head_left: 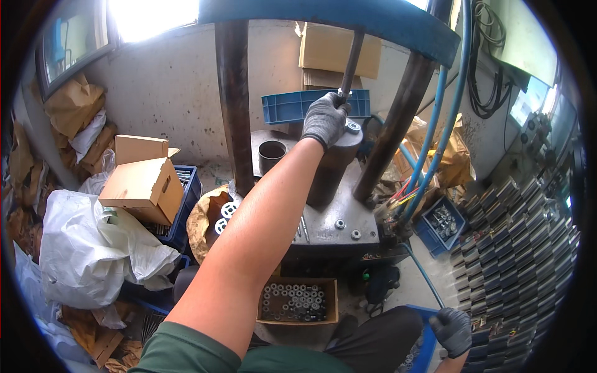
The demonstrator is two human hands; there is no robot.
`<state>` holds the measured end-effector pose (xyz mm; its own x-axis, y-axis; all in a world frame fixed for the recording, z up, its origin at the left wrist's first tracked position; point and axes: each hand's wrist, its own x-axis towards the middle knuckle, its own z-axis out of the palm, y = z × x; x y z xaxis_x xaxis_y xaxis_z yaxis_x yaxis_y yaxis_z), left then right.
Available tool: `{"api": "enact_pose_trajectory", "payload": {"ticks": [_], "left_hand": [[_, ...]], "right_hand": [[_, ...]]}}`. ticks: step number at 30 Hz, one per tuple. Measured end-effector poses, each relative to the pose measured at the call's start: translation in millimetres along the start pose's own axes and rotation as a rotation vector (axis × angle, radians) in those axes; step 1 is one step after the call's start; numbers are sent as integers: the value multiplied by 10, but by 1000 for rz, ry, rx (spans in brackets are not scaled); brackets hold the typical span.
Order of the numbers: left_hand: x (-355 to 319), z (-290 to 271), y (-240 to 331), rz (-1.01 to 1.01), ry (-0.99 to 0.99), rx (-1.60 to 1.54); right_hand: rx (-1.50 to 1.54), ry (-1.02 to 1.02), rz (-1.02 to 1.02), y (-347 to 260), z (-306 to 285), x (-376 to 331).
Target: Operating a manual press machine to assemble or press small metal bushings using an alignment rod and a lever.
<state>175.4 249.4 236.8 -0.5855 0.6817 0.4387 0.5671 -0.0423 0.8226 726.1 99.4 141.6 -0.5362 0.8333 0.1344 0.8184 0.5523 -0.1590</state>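
**Left hand on the press rod, right hand down at the blue bin**

The gloved left hand (324, 119) reaches far forward and closes around a thin dark rod (351, 59) that hangs from the blue press head (348, 18). The grip sits at the rod's lower end, just above a dark steel cylinder (333, 171) standing on the press table (323, 224). A small metal ring (353, 127) lies on the cylinder's top, just beside the fingers. Two thick columns (235, 105) flank the arm, left and right. The gloved right hand (453, 331) is low at the lower right, curled on the rim of a blue bin (426, 348); whether it holds anything I cannot tell. A cardboard box of rings (297, 301) sits below the table, and stacked metal parts (522, 261) fill the right.
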Motion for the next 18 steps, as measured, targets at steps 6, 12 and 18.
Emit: {"api": "enact_pose_trajectory", "payload": {"ticks": [6,12,18], "left_hand": [[5,8,-15,1,-4,14],[9,-30,9,24,-16,-4],[-58,-53,50,20,37,-247]], "right_hand": [[71,5,63,-25,-6,3],[275,116,-8,-96,-149,168],[29,824,-350,167,-700,1621]]}}
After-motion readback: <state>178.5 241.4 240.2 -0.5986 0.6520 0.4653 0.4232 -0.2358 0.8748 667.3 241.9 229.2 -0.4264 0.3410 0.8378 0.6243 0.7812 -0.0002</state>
